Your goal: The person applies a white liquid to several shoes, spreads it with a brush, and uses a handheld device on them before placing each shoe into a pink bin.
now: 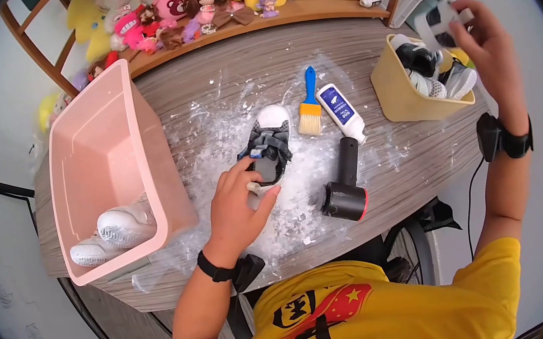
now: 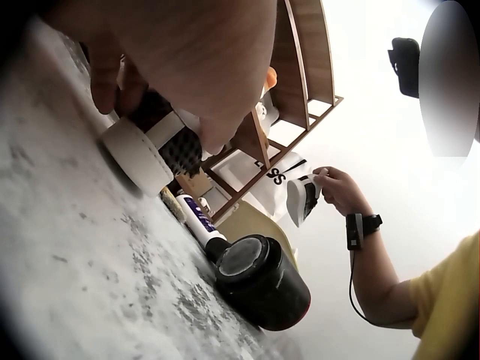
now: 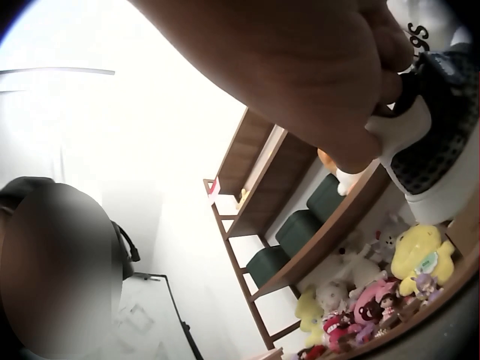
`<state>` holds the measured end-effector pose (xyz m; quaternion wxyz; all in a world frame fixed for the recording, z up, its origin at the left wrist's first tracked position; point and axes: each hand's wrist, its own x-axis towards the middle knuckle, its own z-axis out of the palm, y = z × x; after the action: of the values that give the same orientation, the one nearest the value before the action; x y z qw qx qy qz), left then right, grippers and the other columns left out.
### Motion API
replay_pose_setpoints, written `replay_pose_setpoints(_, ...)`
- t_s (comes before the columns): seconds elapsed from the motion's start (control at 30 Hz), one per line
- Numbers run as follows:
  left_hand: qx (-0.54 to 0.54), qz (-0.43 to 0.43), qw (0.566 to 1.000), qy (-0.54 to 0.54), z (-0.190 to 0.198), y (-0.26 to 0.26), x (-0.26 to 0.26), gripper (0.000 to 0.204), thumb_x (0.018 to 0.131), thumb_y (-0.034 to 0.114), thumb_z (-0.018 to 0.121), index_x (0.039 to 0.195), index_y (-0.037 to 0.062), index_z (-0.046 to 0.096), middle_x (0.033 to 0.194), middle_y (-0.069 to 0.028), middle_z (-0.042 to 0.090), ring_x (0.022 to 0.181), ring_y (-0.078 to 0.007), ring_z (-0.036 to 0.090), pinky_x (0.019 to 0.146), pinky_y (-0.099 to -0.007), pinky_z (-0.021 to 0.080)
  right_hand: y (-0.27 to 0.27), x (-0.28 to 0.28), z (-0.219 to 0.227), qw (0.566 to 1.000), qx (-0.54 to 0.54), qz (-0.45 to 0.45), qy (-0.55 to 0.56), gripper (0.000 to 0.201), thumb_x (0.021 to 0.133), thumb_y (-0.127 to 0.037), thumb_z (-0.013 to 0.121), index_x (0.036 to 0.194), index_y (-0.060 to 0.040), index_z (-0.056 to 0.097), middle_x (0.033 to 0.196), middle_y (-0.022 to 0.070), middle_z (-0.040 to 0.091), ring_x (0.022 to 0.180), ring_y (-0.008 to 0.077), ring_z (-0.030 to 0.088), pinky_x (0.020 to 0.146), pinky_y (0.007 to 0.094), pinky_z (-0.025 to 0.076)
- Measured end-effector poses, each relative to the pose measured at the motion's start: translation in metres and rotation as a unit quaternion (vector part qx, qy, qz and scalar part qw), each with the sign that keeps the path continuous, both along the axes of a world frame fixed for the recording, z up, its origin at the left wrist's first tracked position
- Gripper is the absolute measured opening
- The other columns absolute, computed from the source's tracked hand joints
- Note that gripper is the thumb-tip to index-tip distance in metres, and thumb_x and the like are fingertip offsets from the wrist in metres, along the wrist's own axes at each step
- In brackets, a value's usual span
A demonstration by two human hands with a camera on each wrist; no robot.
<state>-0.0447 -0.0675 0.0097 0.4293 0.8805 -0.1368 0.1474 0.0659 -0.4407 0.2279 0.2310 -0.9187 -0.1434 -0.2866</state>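
A black-and-white sneaker (image 1: 272, 118) lies on the powder-covered table, its white toe pointing away from the person. At its heel, the left hand (image 1: 235, 204) grips the collar with bent fingers. The left wrist view shows the sneaker's white sole (image 2: 139, 156) and dotted dark side close below that hand. Raised at the upper right, the right hand (image 1: 490, 44) holds a second black-and-white sneaker (image 1: 433, 29) by its heel end. In the right wrist view, thumb and fingers pinch the white heel part of this sneaker (image 3: 439, 142).
Right of the table sneaker lie a blue-handled brush (image 1: 310, 101), a white bottle (image 1: 341, 109) and a black hair dryer (image 1: 346, 191). A yellow bin (image 1: 389, 92) holds several shoes; a pink bin (image 1: 167, 161) at left holds white shoes (image 1: 125, 226). Behind, plush toys fill a wooden shelf (image 1: 307, 10).
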Motion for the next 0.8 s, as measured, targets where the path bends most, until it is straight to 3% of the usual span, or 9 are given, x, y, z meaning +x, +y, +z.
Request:
replay_pose_setpoints(0.07,0.017,-0.002,1.000,-0.015,-0.003,0.002,0.002,0.028,0.084,0.021,0.075,0.099,0.0024,0.061,0.134,-0.0204,0.056,0.100,-0.0344,0.057,0.080,-0.0374,0.050,0.030,-0.016,0.003,0.987,0.090,0.106,-0.082,0.028,0.093,-0.010,0.066,0.120,-0.0043,0.060,0.085,-0.0036,0.057,0.070,0.0014,0.048,0.060,0.0181,0.038)
replay_pose_setpoints(0.17,0.017,0.016,1.000,-0.013,-0.005,0.004,0.005,0.027,0.087,0.018,0.071,0.105,0.0003,0.060,0.142,-0.0244,0.048,0.098,-0.0338,0.057,0.081,-0.0379,0.049,0.063,-0.052,0.002,0.984,-0.021,0.123,-0.129,0.033,0.087,-0.004,0.070,0.118,-0.0004,0.061,0.100,0.0042,0.064,0.080,0.0083,0.058,0.071,0.0221,0.046)
replay_pose_setpoints(0.23,0.021,0.038,0.999,-0.024,-0.008,0.006,0.007,0.025,0.090,0.012,0.067,0.110,-0.0002,0.058,0.146,-0.0268,0.042,0.100,-0.0312,0.057,0.078,-0.0338,0.051,0.083,-0.061,-0.008,0.968,-0.067,0.202,-0.135,0.035,0.082,-0.001,0.071,0.116,0.0009,0.061,0.104,0.0081,0.066,0.081,0.0134,0.061,0.072,0.0257,0.049)
replay_pose_setpoints(0.4,0.033,0.086,0.995,-0.033,-0.011,0.015,0.012,0.027,0.093,0.008,0.062,0.118,-0.0007,0.054,0.151,-0.0282,0.035,0.103,-0.0279,0.057,0.080,-0.0308,0.050,0.127,-0.041,-0.059,0.913,-0.079,0.398,-0.040,0.034,0.074,-0.006,0.071,0.107,-0.0090,0.064,0.081,0.0068,0.061,0.073,0.0261,0.061,0.061,0.0370,0.051)
replay_pose_setpoints(0.5,-0.012,0.078,0.996,-0.038,-0.010,0.013,0.010,0.029,0.094,0.009,0.061,0.120,0.0003,0.052,0.153,-0.0277,0.031,0.111,-0.0252,0.054,0.084,-0.0303,0.049,0.140,-0.025,-0.084,0.899,-0.103,0.424,0.039,0.031,0.079,-0.011,0.069,0.108,-0.0117,0.062,0.081,0.0079,0.062,0.075,0.0287,0.062,0.065,0.0397,0.051)
replay_pose_setpoints(0.67,-0.035,0.058,0.996,-0.056,-0.007,0.010,0.008,0.028,0.094,0.008,0.061,0.119,-0.0006,0.051,0.153,-0.0285,0.030,0.116,-0.0268,0.052,0.085,-0.0303,0.049,0.152,-0.005,-0.119,0.891,-0.098,0.439,0.056,0.029,0.079,-0.010,0.071,0.108,-0.0123,0.063,0.081,0.0074,0.063,0.075,0.0285,0.063,0.066,0.0389,0.051)
replay_pose_setpoints(0.8,0.006,0.071,0.992,-0.100,-0.007,0.011,0.010,0.027,0.088,0.009,0.065,0.111,-0.0003,0.054,0.150,-0.0316,0.033,0.100,-0.0352,0.051,0.092,-0.0384,0.043,0.158,-0.003,-0.126,0.886,-0.122,0.442,0.068,0.031,0.079,-0.010,0.070,0.109,-0.0118,0.062,0.080,0.0069,0.062,0.077,0.0273,0.063,0.066,0.0383,0.051)
